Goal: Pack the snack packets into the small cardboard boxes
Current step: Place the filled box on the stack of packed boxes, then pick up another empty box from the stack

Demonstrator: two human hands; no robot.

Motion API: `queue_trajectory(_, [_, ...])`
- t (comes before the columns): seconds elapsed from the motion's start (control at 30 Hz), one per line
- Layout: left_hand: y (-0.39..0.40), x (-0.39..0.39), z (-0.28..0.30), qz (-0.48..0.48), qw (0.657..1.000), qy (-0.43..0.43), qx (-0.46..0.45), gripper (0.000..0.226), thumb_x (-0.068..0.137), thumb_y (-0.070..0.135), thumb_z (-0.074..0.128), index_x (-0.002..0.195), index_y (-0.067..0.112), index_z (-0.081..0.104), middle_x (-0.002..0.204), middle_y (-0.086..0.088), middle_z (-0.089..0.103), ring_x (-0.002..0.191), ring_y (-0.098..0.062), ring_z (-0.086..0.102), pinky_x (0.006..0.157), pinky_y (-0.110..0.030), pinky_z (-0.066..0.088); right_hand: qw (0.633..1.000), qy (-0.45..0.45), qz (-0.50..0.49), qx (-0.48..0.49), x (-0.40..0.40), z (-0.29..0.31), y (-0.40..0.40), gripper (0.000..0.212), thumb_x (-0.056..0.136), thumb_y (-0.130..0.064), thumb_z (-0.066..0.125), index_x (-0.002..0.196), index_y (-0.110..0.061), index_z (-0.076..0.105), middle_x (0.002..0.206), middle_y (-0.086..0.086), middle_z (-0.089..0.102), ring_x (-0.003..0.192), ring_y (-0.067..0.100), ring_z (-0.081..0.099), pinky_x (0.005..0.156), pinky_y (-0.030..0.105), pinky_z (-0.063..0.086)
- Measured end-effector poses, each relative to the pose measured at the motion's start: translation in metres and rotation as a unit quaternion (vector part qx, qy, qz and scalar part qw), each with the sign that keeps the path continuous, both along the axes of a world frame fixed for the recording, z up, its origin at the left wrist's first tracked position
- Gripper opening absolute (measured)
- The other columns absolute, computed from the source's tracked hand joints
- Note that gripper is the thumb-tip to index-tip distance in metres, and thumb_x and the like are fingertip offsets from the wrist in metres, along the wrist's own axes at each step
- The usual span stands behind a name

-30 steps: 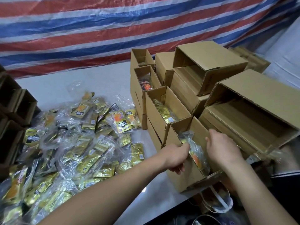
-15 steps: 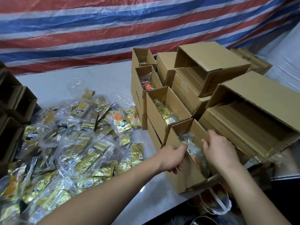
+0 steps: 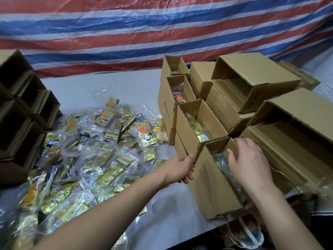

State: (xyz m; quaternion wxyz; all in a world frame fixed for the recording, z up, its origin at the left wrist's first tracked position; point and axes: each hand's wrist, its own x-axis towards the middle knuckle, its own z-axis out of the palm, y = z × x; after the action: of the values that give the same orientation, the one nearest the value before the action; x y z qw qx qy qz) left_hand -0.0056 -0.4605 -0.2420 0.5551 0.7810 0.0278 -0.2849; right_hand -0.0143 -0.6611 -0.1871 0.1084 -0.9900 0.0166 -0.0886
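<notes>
A makeshift packing workshop: striped tarpaulin (image 3: 162,33) backdrop, stacked cardboard boxes (image 3: 255,83), heaped snack packets (image 3: 86,159).

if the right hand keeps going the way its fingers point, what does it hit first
The right hand points away from the person, so it would probably meet the far end wall of the nearest open box, though depth is unclear.

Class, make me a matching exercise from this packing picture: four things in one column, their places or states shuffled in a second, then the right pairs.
1. left hand
2. right hand
3. loose snack packets
4. striped tarp

A. hangs behind the table
B. heaped on the table
C. against the nearest box's outer wall
D. reaching into the nearest box's top

Pairs: 1-C, 2-D, 3-B, 4-A
</notes>
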Motion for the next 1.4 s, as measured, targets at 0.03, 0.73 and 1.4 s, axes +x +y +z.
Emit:
queue_trajectory(0.03, [0.006, -0.001, -0.001, 0.006, 1.000, 0.001, -0.001, 0.048, 0.103, 0.048, 0.030, 0.084, 0.015, 0.060, 0.065, 0.004, 0.068, 0.056, -0.013, 0.060, 0.064, -0.029, 0.044, 1.000, -0.009, 0.006, 0.007, 0.001, 0.001, 0.004, 0.039, 0.095, -0.021, 0.059, 0.129, -0.003, 0.058, 0.124, 0.015, 0.061, 0.113, 0.032, 0.058, 0.090, 0.041, 0.050])
queue_trajectory(0.73, [0.253, -0.066, 0.031, 0.243, 0.932, -0.184, 0.196, 0.027, 0.101, 0.038, 0.044, 0.102, 0.021, 0.066, 0.093, 0.010, 0.066, 0.081, -0.004, 0.059, 0.070, -0.018, 0.045, 0.933, 0.117, 0.322, 0.106, 0.012, -0.003, 0.284, 0.034, 0.097, -0.043, 0.052, 0.124, -0.024, 0.061, 0.114, -0.006, 0.065, 0.104, 0.013, 0.060, 0.085, 0.032, 0.049])
queue_trajectory(1.4, [0.448, -0.134, 0.145, 0.415, 0.687, -0.341, 0.489, 0.034, 0.099, 0.034, 0.049, 0.121, 0.012, 0.063, 0.123, -0.002, 0.062, 0.119, -0.016, 0.052, 0.100, -0.026, 0.038, 0.807, 0.131, 0.545, 0.186, 0.006, 0.060, 0.518, 0.039, 0.096, -0.044, 0.053, 0.131, -0.027, 0.057, 0.119, -0.010, 0.061, 0.108, 0.008, 0.057, 0.092, 0.030, 0.049])
